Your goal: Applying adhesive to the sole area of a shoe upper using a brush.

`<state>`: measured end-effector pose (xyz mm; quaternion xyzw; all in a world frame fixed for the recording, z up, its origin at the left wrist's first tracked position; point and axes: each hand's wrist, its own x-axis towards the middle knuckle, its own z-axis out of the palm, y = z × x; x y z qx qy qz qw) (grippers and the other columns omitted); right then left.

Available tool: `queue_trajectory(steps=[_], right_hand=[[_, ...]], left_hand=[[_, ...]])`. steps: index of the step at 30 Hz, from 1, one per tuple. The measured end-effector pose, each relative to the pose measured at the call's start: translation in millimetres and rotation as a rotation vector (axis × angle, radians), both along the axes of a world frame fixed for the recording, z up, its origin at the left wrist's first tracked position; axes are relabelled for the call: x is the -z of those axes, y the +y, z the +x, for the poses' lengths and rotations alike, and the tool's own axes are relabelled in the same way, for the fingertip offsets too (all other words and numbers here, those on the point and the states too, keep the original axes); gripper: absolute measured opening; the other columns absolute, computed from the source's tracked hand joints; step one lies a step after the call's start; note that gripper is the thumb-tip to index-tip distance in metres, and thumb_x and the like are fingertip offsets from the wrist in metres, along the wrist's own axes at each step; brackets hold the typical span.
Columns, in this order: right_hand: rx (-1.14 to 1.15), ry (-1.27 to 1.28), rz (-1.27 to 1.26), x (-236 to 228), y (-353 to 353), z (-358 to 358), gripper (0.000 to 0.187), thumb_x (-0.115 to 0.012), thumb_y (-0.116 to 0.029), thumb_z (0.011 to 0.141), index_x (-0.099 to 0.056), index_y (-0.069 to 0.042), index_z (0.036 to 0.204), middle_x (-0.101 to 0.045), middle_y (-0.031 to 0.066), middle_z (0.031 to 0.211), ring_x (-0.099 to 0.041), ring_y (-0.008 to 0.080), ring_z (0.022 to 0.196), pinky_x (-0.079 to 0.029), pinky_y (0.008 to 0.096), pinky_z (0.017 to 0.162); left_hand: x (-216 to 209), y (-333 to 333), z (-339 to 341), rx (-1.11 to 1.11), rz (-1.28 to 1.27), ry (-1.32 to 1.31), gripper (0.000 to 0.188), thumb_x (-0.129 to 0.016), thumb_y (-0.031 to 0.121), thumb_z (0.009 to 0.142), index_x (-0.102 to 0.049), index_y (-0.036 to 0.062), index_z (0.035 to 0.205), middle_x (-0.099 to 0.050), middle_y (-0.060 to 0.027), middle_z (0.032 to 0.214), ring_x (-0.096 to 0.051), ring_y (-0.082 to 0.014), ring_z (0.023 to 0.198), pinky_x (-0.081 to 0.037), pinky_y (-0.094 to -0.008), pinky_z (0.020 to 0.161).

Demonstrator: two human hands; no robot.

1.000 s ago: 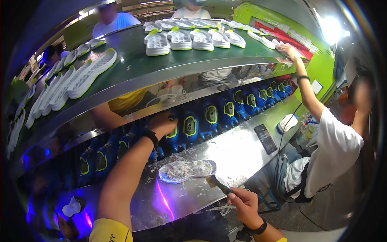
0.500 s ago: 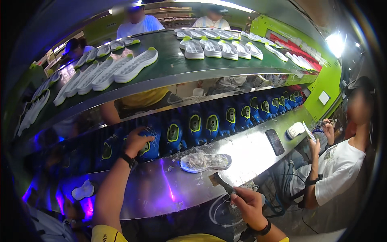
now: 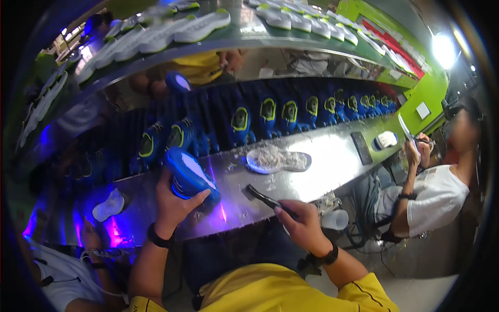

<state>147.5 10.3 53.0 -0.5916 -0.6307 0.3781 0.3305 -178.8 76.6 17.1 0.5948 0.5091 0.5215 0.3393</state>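
My left hand [image 3: 174, 205] is wrapped around a blue shoe upper [image 3: 191, 170], tilted so its pale bottom faces up. The upper is held above the near edge of the metal bench [image 3: 327, 179]. In my right hand [image 3: 304, 226] is a black-handled brush [image 3: 267, 198], its head pointing left toward the shoe but apart from it. The bristles are hard to make out from this angle. Beyond the brush, a shoe sole [image 3: 296, 161] lies flat on the bench, its left part heaped with pale shreds.
Blue shoe uppers [image 3: 267, 112] stand in a row behind the bench. White soles [image 3: 202, 27] line the shelf above. A phone [image 3: 361, 147] and another sole [image 3: 385, 139] lie at right, near a co-worker [image 3: 431, 197]. At left is a white sole [image 3: 108, 205] beside another person's hand [image 3: 91, 236].
My left hand has lifted a blue upper out of the row, brought it nearer and turned its bottom up. My right hand has moved slightly up and left with the brush. The view has tilted down.
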Motion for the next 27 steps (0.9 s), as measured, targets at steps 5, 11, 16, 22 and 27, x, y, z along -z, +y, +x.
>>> queue_trajectory(steps=[5,11,16,22,27], right_hand=[[-0.028,0.039,-0.068,42,11,-16,0.028,-0.074,-0.026,0.099,-0.077,0.000,0.108,-0.069,0.0156,0.073,-0.062,0.0184,0.064,-0.049,0.0352,0.062],[-0.091,0.139,-0.255,76,27,-40,0.026,-0.068,-0.023,0.104,-0.073,0.003,0.101,-0.061,0.0060,0.071,-0.055,0.0115,0.069,-0.044,0.0319,0.064],[-0.110,0.091,-0.229,100,32,-62,0.028,-0.066,-0.022,0.105,-0.073,0.004,0.103,-0.061,0.0034,0.072,-0.051,0.0087,0.070,-0.043,0.0318,0.063],[-0.125,0.097,-0.224,113,22,-71,0.028,-0.068,-0.023,0.106,-0.075,0.004,0.107,-0.062,0.0025,0.072,-0.053,0.0083,0.069,-0.044,0.0314,0.062],[-0.179,0.242,-0.331,114,7,-62,0.028,-0.068,-0.022,0.107,-0.076,0.004,0.106,-0.061,-0.0012,0.073,-0.052,0.0065,0.070,-0.044,0.0283,0.063]], left_hand=[[28,-52,10,-0.060,0.137,0.300,0.075,-0.092,0.009,0.066,-0.060,0.0034,0.134,-0.067,-0.0150,0.126,-0.067,-0.0323,0.118,-0.053,-0.0433,0.105],[43,-94,19,-0.076,0.290,0.667,0.068,-0.079,0.017,0.079,-0.053,0.0057,0.142,-0.064,-0.0152,0.140,-0.061,-0.0382,0.131,-0.037,-0.0623,0.119],[64,-111,18,-0.103,0.327,0.723,0.055,-0.075,0.024,0.090,-0.054,0.0065,0.138,-0.065,-0.0153,0.137,-0.061,-0.0376,0.133,-0.032,-0.0669,0.122],[73,-113,20,-0.126,0.333,0.702,0.054,-0.074,0.023,0.092,-0.053,0.0052,0.137,-0.066,-0.0167,0.135,-0.062,-0.0386,0.132,-0.030,-0.0683,0.123],[79,-113,24,-0.137,0.341,0.711,0.053,-0.073,0.022,0.091,-0.052,0.0051,0.137,-0.065,-0.0171,0.135,-0.061,-0.0387,0.132,-0.030,-0.0681,0.123]])
